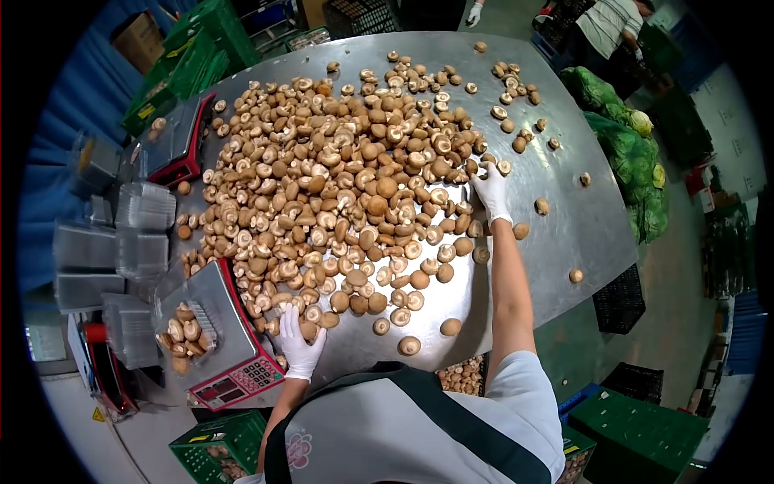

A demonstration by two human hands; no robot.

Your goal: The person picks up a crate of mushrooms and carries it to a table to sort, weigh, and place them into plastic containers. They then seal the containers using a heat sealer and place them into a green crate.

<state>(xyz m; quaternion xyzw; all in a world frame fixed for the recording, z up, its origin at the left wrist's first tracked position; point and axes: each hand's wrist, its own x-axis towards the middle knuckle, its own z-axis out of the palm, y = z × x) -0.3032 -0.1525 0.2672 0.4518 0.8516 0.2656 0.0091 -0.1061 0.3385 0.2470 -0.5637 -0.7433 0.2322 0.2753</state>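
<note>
A large heap of brown shiitake mushrooms [322, 173] covers much of the metal table [556, 266]. At the heap's near left edge, my left hand [301, 347], in a white glove, has its fingers and thumb around a mushroom [309, 330]. My right hand [492, 192], gloved too, reaches to the heap's right edge with fingers apart among mushrooms; one mushroom [504, 168] lies beside its fingertips. Left of my left hand, a clear plastic tray of mushrooms [187, 332] rests on a red-edged scale [242, 379].
Stacks of clear plastic trays [143, 222] stand along the left side, near a second scale [181, 153]. Green crates [205, 40] are behind it; another crate [218, 448] sits below the near edge. Bagged green vegetables [625, 153] lie at right. A person [605, 32] bends over beyond.
</note>
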